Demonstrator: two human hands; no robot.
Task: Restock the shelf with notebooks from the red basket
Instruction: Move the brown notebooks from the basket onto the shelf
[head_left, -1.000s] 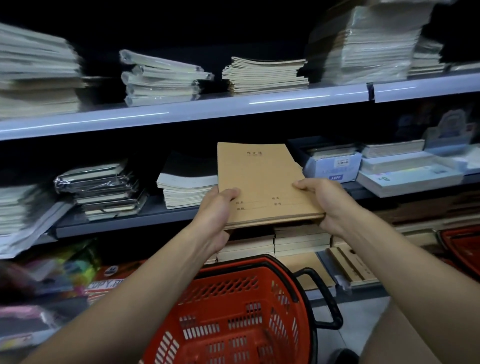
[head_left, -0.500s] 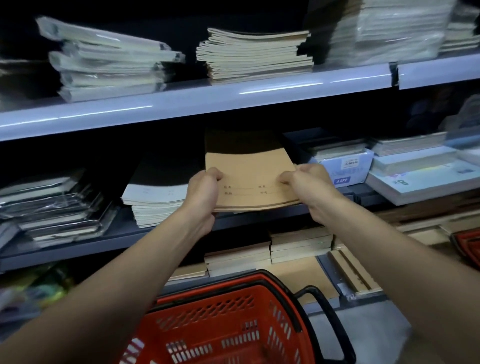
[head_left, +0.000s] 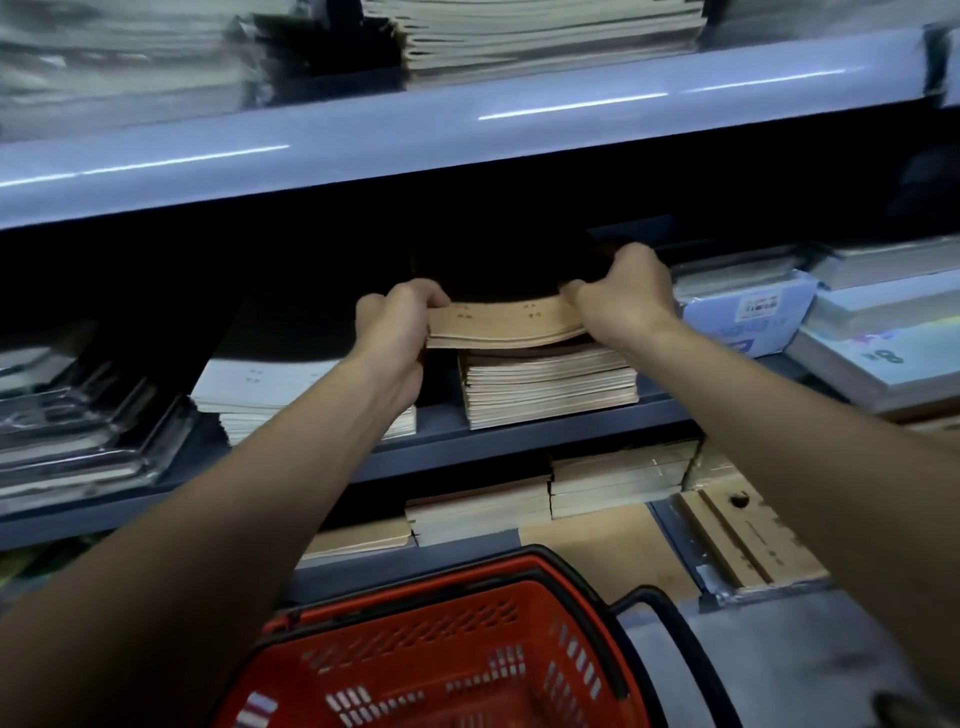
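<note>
I hold a thin bundle of brown notebooks (head_left: 501, 323) by its two short ends, left hand (head_left: 396, 332) and right hand (head_left: 621, 299) each pinching an edge, thumbs on top. The bundle rests over the stack (head_left: 548, 382) on the middle shelf (head_left: 519, 434), mostly in shadow. Judgement: light, soft-covered and limp; it bows in the middle, so end grips suit it, and loose copies may slide. The shelf is crowded and dim. The red basket (head_left: 452, 660) sits below, near me.
</note>
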